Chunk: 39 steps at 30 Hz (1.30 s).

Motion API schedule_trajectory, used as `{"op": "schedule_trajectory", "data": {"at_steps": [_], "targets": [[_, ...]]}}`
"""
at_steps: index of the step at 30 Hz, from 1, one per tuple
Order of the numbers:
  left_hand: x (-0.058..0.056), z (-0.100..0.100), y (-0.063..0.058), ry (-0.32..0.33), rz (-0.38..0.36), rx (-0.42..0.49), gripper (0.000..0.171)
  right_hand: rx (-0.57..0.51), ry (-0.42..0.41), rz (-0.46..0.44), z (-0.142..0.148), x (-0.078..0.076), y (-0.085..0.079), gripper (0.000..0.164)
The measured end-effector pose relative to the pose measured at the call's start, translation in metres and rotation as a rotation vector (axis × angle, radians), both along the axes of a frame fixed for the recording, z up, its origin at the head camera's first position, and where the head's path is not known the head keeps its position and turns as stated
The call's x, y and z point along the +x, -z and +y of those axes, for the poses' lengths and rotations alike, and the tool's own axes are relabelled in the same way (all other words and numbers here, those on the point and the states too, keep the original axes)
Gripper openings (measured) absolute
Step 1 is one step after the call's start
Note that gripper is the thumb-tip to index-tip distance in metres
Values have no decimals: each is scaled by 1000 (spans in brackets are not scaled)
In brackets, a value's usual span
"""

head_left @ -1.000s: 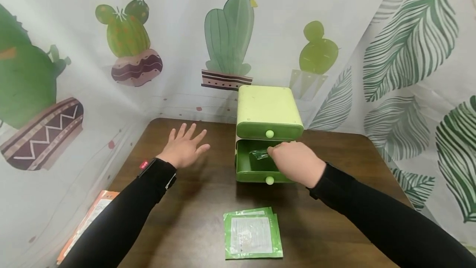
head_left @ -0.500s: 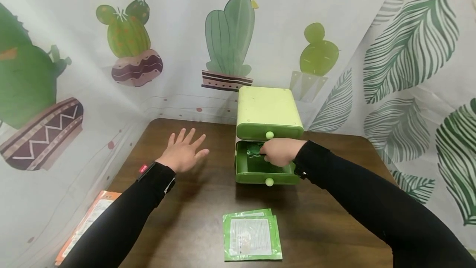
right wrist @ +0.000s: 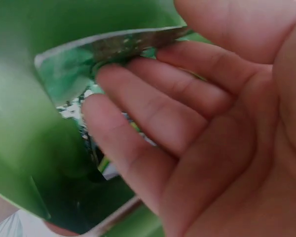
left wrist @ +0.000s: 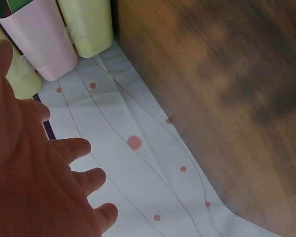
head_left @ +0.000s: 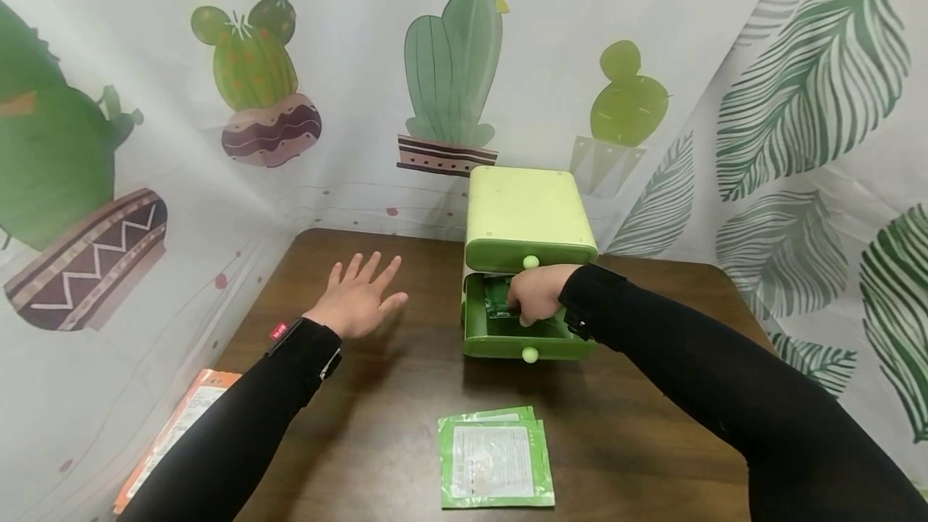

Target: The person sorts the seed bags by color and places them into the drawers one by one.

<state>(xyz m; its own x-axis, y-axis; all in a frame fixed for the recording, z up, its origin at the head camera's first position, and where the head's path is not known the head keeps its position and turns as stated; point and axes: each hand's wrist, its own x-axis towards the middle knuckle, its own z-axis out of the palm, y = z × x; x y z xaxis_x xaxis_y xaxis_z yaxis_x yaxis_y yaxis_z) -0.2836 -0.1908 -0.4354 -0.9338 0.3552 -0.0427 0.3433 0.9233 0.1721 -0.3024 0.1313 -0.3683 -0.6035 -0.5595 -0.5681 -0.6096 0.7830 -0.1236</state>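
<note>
My right hand [head_left: 540,294] reaches into the pulled-out lower drawer [head_left: 500,346] of a small light-green drawer cabinet [head_left: 529,204]. Its fingers are fairly straight in the right wrist view, their tips against a shiny dark-green packet [right wrist: 64,74]. That packet [head_left: 498,298] lies at the drawer's left side, partly hidden behind the hand. My left hand [head_left: 351,304] is spread flat over the table left of the cabinet and holds nothing. Its fingers show at the left edge of the left wrist view.
Overlapping green-and-white packets [head_left: 493,461] lie on the brown table [head_left: 391,393] in front of the cabinet. An orange packet [head_left: 174,425] lies at the table's left edge. A cactus-print cloth [head_left: 348,63] hangs behind.
My right hand has moved left and deeper into the lower drawer with the dark-green packet, its fingers now straighter against it. The left hand has hardly moved.
</note>
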Motion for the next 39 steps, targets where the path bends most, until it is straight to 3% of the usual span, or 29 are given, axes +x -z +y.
{"op": "schedule_trajectory", "data": {"at_steps": [1, 5, 8, 19, 24, 27, 31, 36, 39], "targets": [[0, 0, 0, 3, 1, 5, 74, 6, 2, 2, 0, 0, 0, 5], [1, 0, -1, 9, 6, 24, 75, 34, -1, 0, 1, -1, 0, 38], [1, 0, -2, 9, 6, 23, 74, 53, -4, -8, 1, -2, -3, 45], [6, 8, 0, 25, 3, 17, 75, 12, -6, -8, 11, 5, -5, 48], [19, 15, 13, 114, 80, 50, 72, -21, -25, 36, 18, 25, 1, 50], [30, 20, 21, 184, 167, 74, 69, -54, -83, 182, 22, 46, 3, 45], [50, 28, 29, 250, 269, 84, 65, -180, -173, 525, 30, 80, 6, 34], [76, 41, 39, 321, 394, 114, 62, -612, -329, 988, 39, 115, 28, 25], [93, 49, 48, 350, 419, 112, 73, -832, -445, 1152, 39, 131, 49, 34]]}}
